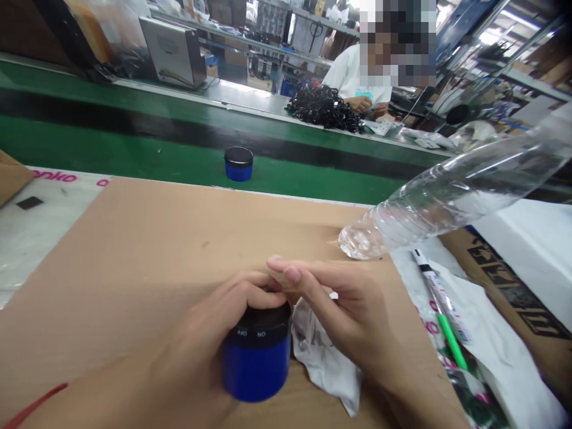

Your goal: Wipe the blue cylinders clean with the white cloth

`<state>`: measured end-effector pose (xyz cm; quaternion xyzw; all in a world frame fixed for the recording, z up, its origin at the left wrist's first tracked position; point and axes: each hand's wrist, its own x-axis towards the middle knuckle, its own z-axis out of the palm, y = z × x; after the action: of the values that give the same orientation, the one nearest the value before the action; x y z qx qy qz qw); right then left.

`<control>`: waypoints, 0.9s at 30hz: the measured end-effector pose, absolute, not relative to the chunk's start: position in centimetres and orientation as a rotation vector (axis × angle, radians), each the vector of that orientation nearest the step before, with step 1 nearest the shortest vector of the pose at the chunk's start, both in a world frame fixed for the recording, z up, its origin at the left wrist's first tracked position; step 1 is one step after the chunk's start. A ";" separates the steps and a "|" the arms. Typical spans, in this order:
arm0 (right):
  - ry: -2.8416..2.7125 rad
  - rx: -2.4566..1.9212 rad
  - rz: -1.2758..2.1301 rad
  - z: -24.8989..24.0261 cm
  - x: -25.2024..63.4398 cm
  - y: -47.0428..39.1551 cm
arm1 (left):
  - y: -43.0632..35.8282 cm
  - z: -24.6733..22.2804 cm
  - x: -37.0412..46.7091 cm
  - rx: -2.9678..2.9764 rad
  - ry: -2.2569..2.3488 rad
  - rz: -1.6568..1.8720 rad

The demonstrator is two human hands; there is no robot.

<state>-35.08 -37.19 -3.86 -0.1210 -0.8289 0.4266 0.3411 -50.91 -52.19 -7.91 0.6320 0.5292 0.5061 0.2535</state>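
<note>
Cardboard [134, 250] underlies the left hand [201, 339], fingers wrapped round a tilted blue jar [257, 357], black end away.

The left hand [210, 333] enters from the lower left, forearm low in the view, a red cord around the wrist. Its fingers curl inward in a closed grip, knuckles up. The right hand [339, 316] enters from the lower right, fingers extended and held together, pointing left, their tips meeting the left hand's fingertips.
</note>
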 end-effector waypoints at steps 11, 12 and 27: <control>-2.112 -0.113 1.013 -4.8 -35.6 -38.3 | -52.1 -7.9 -51.1 1.649 1.510 1.375; -2.115 -0.127 1.024 -4.9 -35.6 -38.5 | -52.3 -8.1 -51.0 1.639 1.510 1.349; -2.213 -0.102 0.312 -4.5 -34.4 -38.9 | -53.1 -8.3 -49.8 1.486 1.574 1.361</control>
<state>-34.44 -38.87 -4.49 -0.0411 -0.8897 0.1255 0.4371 -49.79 -53.08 -8.26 0.5564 0.5894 0.5098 0.2883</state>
